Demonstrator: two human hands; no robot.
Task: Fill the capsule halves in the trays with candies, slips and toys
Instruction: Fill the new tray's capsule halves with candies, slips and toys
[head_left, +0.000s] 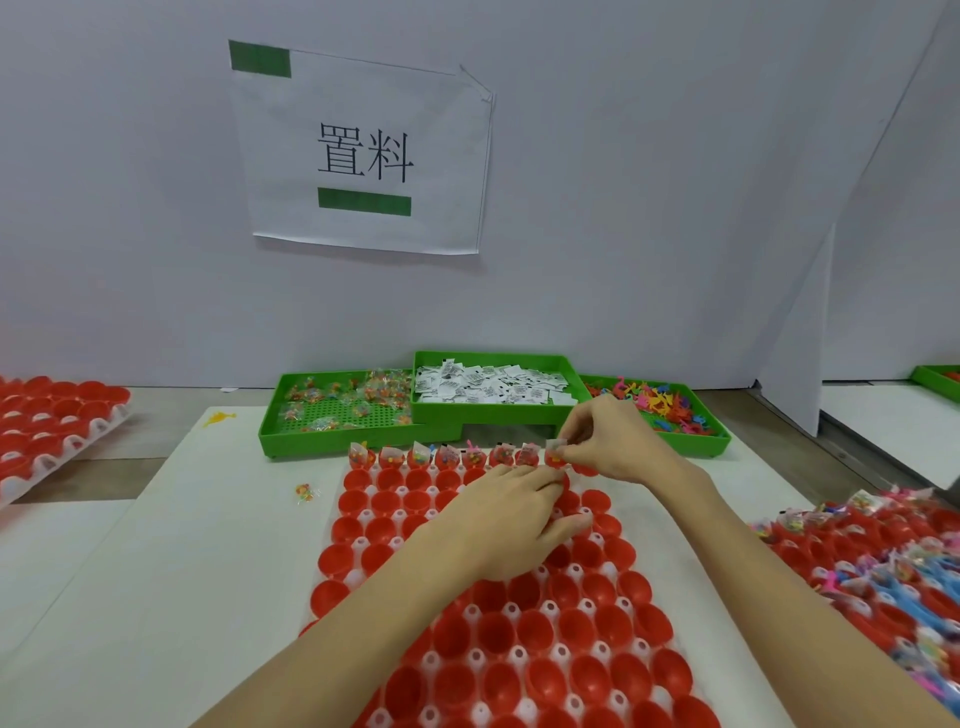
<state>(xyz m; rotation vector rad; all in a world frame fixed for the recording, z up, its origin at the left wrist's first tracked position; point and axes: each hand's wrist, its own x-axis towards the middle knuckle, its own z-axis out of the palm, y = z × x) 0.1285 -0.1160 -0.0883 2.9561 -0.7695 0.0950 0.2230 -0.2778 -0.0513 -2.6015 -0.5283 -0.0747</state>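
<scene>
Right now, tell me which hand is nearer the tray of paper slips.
Right. The right hand hovers just in front of the slip tray; the left hand rests farther back on the capsule halves.

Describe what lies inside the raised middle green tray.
The middle green tray holds a heap of white printed paper slips; its floor beneath them is covered.

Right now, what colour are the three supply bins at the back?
Green bins, clearest in the head view.

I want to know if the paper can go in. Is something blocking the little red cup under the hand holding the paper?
Nothing visible blocks it. The right hand pinches a white slip directly above a red capsule half in the far row. A candy packet seems to sit inside already, but the top looks open. The left hand rests on nearer halves.
</scene>
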